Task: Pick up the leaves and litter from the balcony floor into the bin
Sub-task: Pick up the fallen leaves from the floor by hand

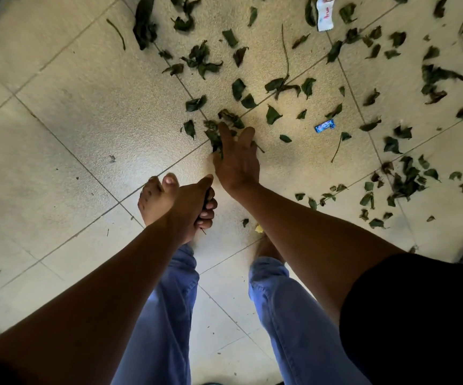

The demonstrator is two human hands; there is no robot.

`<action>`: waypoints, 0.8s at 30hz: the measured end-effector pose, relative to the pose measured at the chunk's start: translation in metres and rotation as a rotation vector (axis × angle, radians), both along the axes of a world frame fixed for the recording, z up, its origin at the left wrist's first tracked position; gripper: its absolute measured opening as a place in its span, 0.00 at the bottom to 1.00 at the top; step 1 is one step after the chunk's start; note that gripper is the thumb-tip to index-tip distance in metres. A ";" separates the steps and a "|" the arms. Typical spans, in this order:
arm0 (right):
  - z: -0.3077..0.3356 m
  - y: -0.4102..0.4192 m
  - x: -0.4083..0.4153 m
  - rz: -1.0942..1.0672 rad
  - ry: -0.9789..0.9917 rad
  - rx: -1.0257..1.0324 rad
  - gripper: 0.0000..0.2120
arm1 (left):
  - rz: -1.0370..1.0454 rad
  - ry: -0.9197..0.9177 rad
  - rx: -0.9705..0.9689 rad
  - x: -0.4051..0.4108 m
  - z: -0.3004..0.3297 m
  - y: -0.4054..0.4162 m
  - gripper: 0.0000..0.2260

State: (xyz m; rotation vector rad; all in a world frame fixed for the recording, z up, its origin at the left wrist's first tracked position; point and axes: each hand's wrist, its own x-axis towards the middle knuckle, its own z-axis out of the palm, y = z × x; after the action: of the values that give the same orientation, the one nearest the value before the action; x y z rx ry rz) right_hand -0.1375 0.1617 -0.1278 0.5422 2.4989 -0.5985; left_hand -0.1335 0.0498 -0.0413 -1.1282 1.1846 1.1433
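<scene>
On the tiled floor (pixel 85 112), right hand (pixel 237 159) – fingers straight – touches leaves (pixel 216 134); left hand (pixel 197 207) grips a dark clump.

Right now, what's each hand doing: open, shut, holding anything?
Left hand: fingers curled round something dark, likely gathered leaves.
Right hand: fingers extended, reaching onto the clump of leaves on the floor, nothing gripped yet.
</scene>
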 end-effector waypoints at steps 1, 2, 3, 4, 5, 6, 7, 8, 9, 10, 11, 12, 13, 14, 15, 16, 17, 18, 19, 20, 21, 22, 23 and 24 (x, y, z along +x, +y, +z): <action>-0.001 -0.001 -0.001 0.020 0.023 0.016 0.30 | 0.007 0.007 0.002 -0.001 -0.001 -0.001 0.22; -0.001 -0.002 -0.001 0.047 0.045 0.022 0.30 | 0.013 0.012 0.001 -0.002 -0.002 -0.003 0.22; -0.003 0.000 -0.001 0.073 0.064 0.016 0.30 | 0.019 0.012 -0.003 -0.003 -0.002 -0.004 0.22; -0.003 0.002 -0.001 0.095 0.077 -0.001 0.30 | 0.026 0.008 -0.007 -0.004 -0.002 -0.005 0.22; -0.003 0.005 -0.002 0.115 0.087 -0.022 0.28 | 0.033 0.003 -0.010 -0.004 -0.002 -0.006 0.22; -0.004 0.008 -0.002 0.136 0.098 -0.041 0.25 | 0.042 -0.003 -0.012 -0.003 -0.003 -0.008 0.22; -0.006 0.011 -0.002 0.150 0.118 -0.058 0.22 | 0.051 -0.008 -0.015 -0.002 -0.003 -0.009 0.22; -0.008 0.014 -0.003 0.147 0.138 -0.080 0.18 | 0.060 -0.013 -0.017 -0.002 -0.004 -0.010 0.23; -0.009 0.017 -0.004 0.125 0.152 -0.110 0.15 | 0.073 -0.018 -0.021 -0.002 -0.005 -0.012 0.23; -0.010 0.020 -0.005 0.088 0.154 -0.139 0.13 | 0.089 -0.024 -0.022 -0.002 -0.007 -0.013 0.22; -0.009 0.023 -0.007 0.036 0.150 -0.167 0.11 | 0.111 -0.030 -0.019 -0.002 -0.008 -0.013 0.22; -0.006 0.024 -0.009 -0.032 0.144 -0.194 0.09 | 0.142 -0.036 -0.015 -0.003 -0.009 -0.013 0.22; -0.001 0.025 -0.010 -0.116 0.151 -0.233 0.08 | 0.176 -0.040 -0.012 -0.004 -0.009 -0.014 0.22; 0.008 0.023 -0.010 -0.210 0.165 -0.290 0.06 | 0.216 -0.045 -0.008 -0.005 -0.010 -0.013 0.22; 0.020 0.021 -0.009 -0.307 0.179 -0.370 0.06 | 0.259 -0.050 -0.007 -0.007 -0.011 -0.013 0.21; 0.034 0.019 -0.008 -0.411 0.175 -0.464 0.05 | 0.306 -0.058 -0.014 -0.009 -0.012 -0.012 0.21; 0.050 0.017 -0.007 -0.516 0.154 -0.574 0.06 | 0.360 -0.066 -0.023 -0.011 -0.012 -0.009 0.21; 0.068 0.014 -0.005 -0.616 0.114 -0.680 0.06 | 0.409 -0.069 -0.029 -0.014 -0.012 -0.007 0.20; 0.086 0.010 -0.003 -0.698 0.069 -0.781 0.07 | 0.455 -0.067 -0.021 -0.018 -0.010 -0.003 0.19; 0.102 0.005 0.001 -0.750 0.028 -0.844 0.07 | 0.492 -0.061 -0.005 -0.022 -0.007 0.001 0.20; 0.116 0.000 0.005 -0.774 0.004 -0.877 0.08 | 0.536 -0.053 0.005 -0.026 -0.003 0.005 0.22; 0.126 -0.006 0.009 -0.772 0.007 -0.869 0.08 | 0.592 -0.054 0.008 -0.029 -0.001 0.008 0.25; 0.132 -0.011 0.013 -0.752 0.028 -0.839 0.08 | 0.669 -0.065 0.025 -0.031 0.001 0.010 0.25; 0.134 -0.013 0.017 -0.702 0.066 -0.784 0.08 | 0.713 -0.074 0.045 -0.032 0.002 0.012 0.22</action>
State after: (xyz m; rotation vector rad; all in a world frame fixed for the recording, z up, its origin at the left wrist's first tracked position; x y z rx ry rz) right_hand -0.1208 0.1486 0.0065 1.0630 1.8362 -1.7582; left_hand -0.1659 0.0620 -0.0395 -1.6028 0.6959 1.6277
